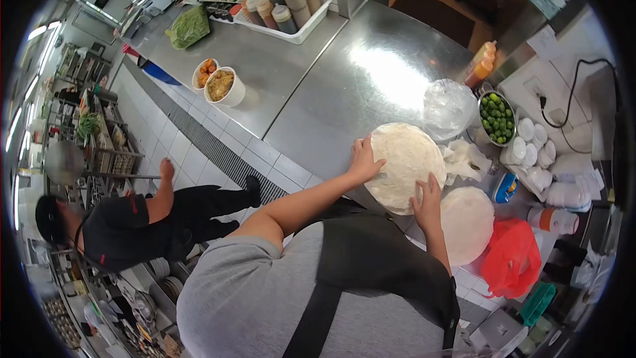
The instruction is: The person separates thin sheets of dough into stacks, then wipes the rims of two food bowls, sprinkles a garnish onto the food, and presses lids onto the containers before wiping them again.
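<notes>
A large, pale, round flour tortilla (401,159) is between my hands at the counter's near edge. My left hand (365,162) grips its left rim, thumb apart from the fingers and resting on the top face. On the lower right side, my right hand (427,197) holds the rim with its fingers bent over the surface. The undersides of both grips are hidden. Another pale round tortilla (469,222) lies to the right, partly behind my right forearm. Crumpled whitish wrapping (466,160) sits against the first tortilla's right side.
The steel counter (311,139) carries a clear plastic bag (450,107), a bowl of green limes (497,118) and a red plastic bag (510,258). Two food tubs (226,87) stand near the left edge. A co-worker in black (132,225) is on the left by shelving.
</notes>
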A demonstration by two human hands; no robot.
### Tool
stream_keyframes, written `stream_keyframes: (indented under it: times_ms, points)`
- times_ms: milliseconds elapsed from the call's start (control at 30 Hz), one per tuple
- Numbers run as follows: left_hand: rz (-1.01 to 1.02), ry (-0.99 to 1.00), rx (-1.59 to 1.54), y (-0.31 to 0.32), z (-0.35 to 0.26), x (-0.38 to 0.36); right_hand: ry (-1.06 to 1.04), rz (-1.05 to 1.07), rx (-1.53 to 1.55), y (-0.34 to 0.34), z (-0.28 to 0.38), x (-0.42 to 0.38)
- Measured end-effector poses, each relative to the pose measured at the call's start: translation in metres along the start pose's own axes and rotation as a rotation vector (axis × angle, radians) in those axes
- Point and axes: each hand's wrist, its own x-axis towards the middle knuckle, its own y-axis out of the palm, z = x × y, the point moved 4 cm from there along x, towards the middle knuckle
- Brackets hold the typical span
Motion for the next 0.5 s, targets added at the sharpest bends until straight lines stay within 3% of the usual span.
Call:
stream_keyframes:
  times_ms: [100, 167, 267, 400, 433, 500]
  points:
    - [-0.032, 0.045, 0.135, 0.019, -0.013, -0.023, -0.084, -0.009, 0.072, 0.0, -0.008, -0.005]
    - [-0.216, 0.135, 0.348, 0.029, -0.011, -0.028, -0.091, -0.015, 0.096, -0.009, -0.013, -0.004]
    - [-0.146, 0.218, 0.178, 0.021, -0.013, -0.016, 0.075, 0.111, 0.348, -0.025, -0.032, 0.005]
    - [-0.111, 0.341, 0.138, 0.014, -0.02, -0.004, 0.195, -0.136, 0.469, -0.081, -0.054, -0.012]
    - [-0.118, 0.355, 0.135, 0.015, -0.018, -0.001, 0.177, -0.29, 0.432, -0.095, -0.07, -0.021]
    - [-0.069, 0.293, 0.153, 0.02, -0.016, 0.001, 0.192, -0.472, 0.372, -0.125, -0.099, -0.042]
